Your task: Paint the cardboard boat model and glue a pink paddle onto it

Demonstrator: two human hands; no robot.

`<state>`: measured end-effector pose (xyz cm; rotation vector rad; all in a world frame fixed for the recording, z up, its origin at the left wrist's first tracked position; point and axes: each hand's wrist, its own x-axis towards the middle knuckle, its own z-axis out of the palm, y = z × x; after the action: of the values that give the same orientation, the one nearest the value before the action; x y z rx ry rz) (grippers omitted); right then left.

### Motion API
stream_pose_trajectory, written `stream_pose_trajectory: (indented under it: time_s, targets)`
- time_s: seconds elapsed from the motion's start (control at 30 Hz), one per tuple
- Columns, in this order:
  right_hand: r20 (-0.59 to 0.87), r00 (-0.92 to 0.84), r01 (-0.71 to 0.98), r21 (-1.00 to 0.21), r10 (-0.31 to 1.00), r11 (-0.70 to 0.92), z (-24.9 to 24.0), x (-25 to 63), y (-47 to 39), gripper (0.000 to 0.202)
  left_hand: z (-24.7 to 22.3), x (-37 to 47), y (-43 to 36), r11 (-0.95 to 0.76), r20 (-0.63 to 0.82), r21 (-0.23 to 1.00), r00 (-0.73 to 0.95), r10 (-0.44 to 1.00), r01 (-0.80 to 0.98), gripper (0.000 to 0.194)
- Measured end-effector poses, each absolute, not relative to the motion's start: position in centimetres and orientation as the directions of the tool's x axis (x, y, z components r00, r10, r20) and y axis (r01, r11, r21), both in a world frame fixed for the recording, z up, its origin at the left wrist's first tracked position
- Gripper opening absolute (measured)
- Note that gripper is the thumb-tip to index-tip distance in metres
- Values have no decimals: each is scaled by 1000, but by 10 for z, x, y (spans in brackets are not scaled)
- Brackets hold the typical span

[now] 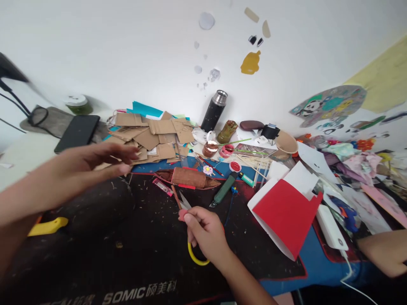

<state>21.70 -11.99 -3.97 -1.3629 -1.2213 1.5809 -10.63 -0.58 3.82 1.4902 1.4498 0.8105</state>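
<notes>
Here, left hand [92,164] raised, outstretched; right hand [207,233] grips scissors [184,201].

A black mat [152,254] covers much of a blue table [307,258]. On the mat, beyond the right hand [203,231], lie a brown boat [187,178] and, ahead and slightly left, a pink packet [163,187]. A green knife [224,189] rests ahead and right of that hand, a red card [288,209] farther right. A yellow tool [49,227] lies nearer the person than the left hand [95,165]; cardboard [163,129] is heaped beyond its fingertips.
</notes>
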Motion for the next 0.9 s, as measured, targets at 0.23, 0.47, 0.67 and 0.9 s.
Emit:
stream_pose_trajectory:
  time_s: [0.23,0.47,0.67,0.9]
  targets:
    - [-301,-195,110,-953,934,-284,-42,197,-108,51,18,-66,-13,-11,-211,818,317,925,576,60]
    - [-282,-176,171,-952,943,-252,-49,192,-108,43,10,-60,-12,13,-234,860,372,898,511,52]
    - [-295,-177,208,-944,939,-257,-51,189,-108,41,5,-54,-11,65,-254,904,408,877,423,45]
    - [-246,-219,157,-964,944,-215,-51,189,-112,39,-11,-66,-12,146,-253,964,590,767,222,59]
